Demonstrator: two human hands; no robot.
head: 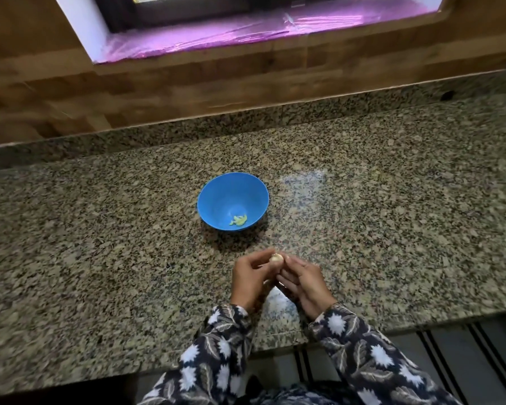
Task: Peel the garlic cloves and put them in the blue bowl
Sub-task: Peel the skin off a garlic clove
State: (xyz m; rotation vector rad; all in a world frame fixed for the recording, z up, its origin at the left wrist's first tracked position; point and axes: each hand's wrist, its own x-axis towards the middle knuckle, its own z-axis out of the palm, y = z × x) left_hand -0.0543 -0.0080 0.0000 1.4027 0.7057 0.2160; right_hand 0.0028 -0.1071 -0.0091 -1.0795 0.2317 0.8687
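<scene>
Head view: we look down on a speckled granite countertop (100, 229), with both hands close together near its front edge.
Garlic clove (276, 258): a small pale piece sits between the fingertips of the two hands, held above the counter and on the near side of the bowl. We cannot tell how much skin is on it.
Left hand (250, 280): the fingers are curled, and the thumb and forefinger pinch the clove from its left side.
Right hand (303, 283): the fingers are bent and the tips reach the clove's right side. They are smeared by motion blur, so we cannot tell whether they pinch it or only touch it.
Blue bowl (216, 200): it stands upright on the counter, beyond the hands and a little to their left, apart from them.
Peeled cloves (238, 220): we see a small yellowish-green cluster at the bottom of the bowl, against its near wall. The pieces are too small to count.
Sleeves (216, 346): dark fabric with a white leaf and flower print covers both arms to the wrists. The lower frame edge cuts the arms off.
Back wall (129, 83): wood-grain panels rise behind the counter.
Window ledge (246, 30): it is covered in shiny pink-purple film and cropped by the top edge, so little of the window shows.
Floor (450, 361): grey with dark stripes, visible below the counter's edge at lower right.
</scene>
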